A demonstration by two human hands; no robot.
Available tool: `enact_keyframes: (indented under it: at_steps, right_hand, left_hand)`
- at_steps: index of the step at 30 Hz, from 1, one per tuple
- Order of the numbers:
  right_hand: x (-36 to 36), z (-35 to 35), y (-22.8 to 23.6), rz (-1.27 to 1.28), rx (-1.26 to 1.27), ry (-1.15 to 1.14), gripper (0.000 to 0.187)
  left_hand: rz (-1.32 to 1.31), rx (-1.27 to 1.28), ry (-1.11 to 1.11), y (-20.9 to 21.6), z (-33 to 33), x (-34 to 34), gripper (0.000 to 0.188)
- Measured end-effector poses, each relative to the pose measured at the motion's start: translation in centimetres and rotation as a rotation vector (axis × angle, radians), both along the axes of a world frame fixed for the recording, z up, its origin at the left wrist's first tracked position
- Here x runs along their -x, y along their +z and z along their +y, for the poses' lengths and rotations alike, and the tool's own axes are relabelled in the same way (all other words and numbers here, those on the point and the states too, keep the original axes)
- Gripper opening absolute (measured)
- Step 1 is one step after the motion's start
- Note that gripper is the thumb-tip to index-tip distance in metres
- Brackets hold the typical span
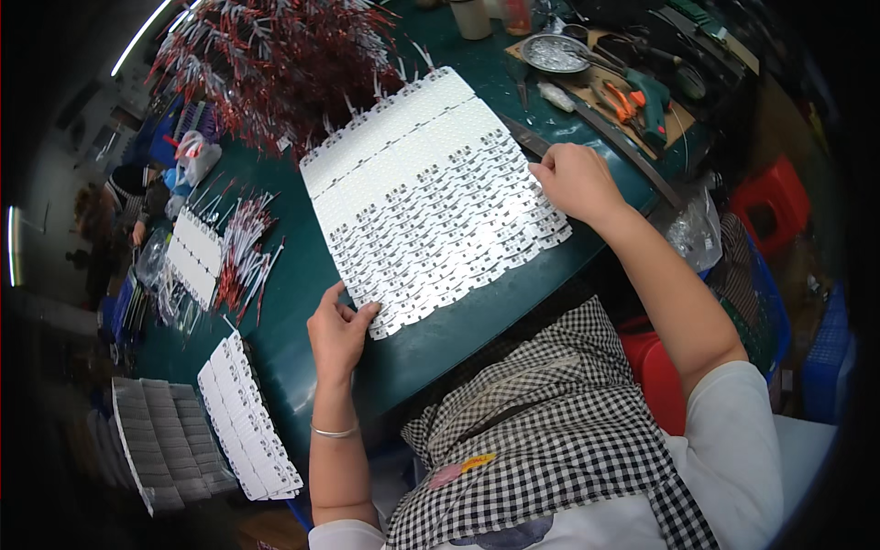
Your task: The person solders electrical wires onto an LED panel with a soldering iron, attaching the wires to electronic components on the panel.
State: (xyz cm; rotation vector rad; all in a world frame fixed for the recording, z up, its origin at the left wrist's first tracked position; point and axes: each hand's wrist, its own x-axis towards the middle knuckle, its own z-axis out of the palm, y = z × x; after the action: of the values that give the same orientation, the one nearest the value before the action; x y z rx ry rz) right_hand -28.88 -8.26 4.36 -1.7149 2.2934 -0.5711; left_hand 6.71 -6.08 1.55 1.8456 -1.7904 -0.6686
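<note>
A large white circuit-board sheet [403, 160] lies tilted on the dark green tabletop, with rows of small dark marks and a wavy, notched near part. Its lower left corner is pinched between the thumb and fingers of my left hand [339, 332]. My right hand [579, 183] grips the sheet's right edge, fingers curled in. Short wires stand up along the far edge. Just beyond that edge sits a big heap of red and white wires [275, 64], partly overlapping the sheet's upper left.
To the left are a smaller white board [194, 257], loose wires [246, 247] and a stack of white boards [243, 417]. Far right, a metal dish [555, 53], a green glue gun [649, 105] and orange-handled pliers [621, 103] crowd the table. A red stool [770, 206] stands beyond.
</note>
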Motion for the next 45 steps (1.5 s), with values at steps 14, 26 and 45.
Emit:
enact_keyframes:
  at_steps: [14, 26, 45]
  right_hand:
    - [-0.8, -1.3, 0.6, -0.703, -0.29, -0.077, 0.048]
    - [-2.5, 0.9, -3.4, -0.977, 0.288, 0.118, 0.037]
    - [-7.8, 12.2, -2.2, -1.147, 0.45, -0.012, 0.031]
  left_hand:
    - [0.092, 0.028, -0.086, -1.4, -0.9, -1.2, 0.048]
    - [0.137, -0.139, -0.214, 0.0, -2.2, -4.1, 0.056]
    - [0.681, -0.305, 0.041, 4.2, -11.6, 2.8, 0.026]
